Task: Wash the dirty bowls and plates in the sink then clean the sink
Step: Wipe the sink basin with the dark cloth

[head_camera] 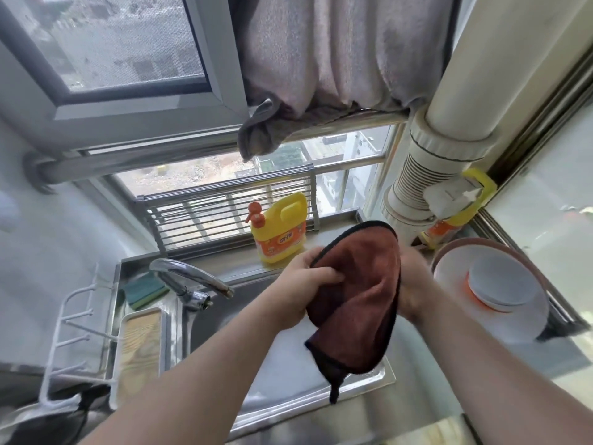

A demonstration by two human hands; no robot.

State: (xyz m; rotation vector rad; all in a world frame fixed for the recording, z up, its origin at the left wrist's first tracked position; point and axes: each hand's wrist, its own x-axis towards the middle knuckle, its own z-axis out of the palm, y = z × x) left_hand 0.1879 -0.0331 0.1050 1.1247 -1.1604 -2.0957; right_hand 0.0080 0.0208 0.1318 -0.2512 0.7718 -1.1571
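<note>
- A brown cloth (356,293) with a dark edge is held up in the middle of the frame, above the sink (244,319); its lower corner hangs down toward the sink's front rim.
- The left hand (305,281) is seen at the cloth's left edge, with its fingers (330,274) clamped on the fabric.
- The right hand (414,284) is largely hidden behind the cloth's right side; it is pressed against the cloth, but whether its fingers are together or apart cannot be told.
- At the right of the frame, washed dishes are stacked on the tabletop (353,415): a white bowl (503,284) is set upside down on a white plate (455,277), just beside the sink.
- A chrome tap (192,277) is seen at centre left, reaching over the sink.
- A green and yellow sponge (146,289) is lying behind the tap, at the sink's left corner.
- A yellow soap bottle (279,229) with an orange pump is standing on the window ledge, above the cloth.
- A white rack (80,332) is placed at the lower left of the frame.
- A grey towel (321,59) is draped over a metal rail at the top of the frame.
</note>
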